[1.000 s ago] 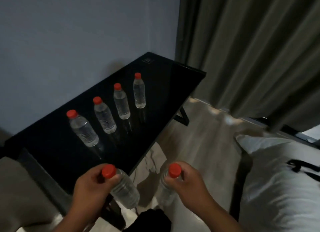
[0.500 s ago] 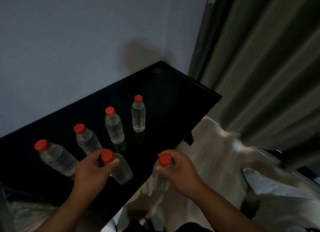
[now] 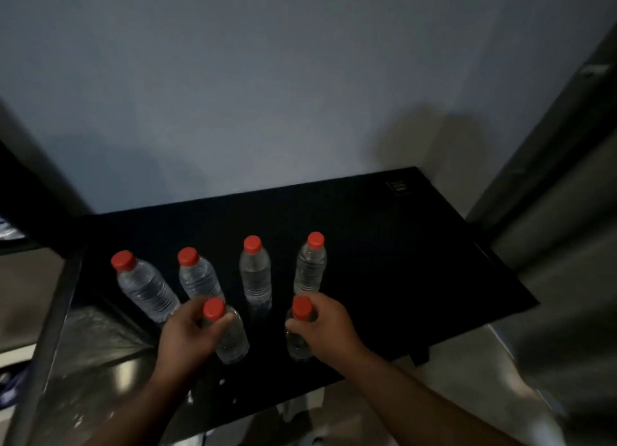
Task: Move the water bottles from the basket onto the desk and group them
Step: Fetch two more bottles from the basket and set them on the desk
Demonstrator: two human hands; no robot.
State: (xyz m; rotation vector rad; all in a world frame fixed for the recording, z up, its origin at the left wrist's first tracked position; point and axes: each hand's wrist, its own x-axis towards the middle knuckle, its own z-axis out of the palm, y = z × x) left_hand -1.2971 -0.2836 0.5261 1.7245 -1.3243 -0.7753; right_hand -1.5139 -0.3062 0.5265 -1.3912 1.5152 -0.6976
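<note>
While four bottles [image 3: 253, 273] stand in a row on the desk [image 3: 400, 245], the left hand [image 3: 187, 339] and right hand [image 3: 329, 329] each grip one more bottle just before this row, not yet released.

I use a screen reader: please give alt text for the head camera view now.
Over a black desk, the left hand holds the left bottle and the right hand the right bottle, both red-capped water bottles gripped near the neck. Just beyond stands a row of four more such bottles, with a grey wall behind.
</note>
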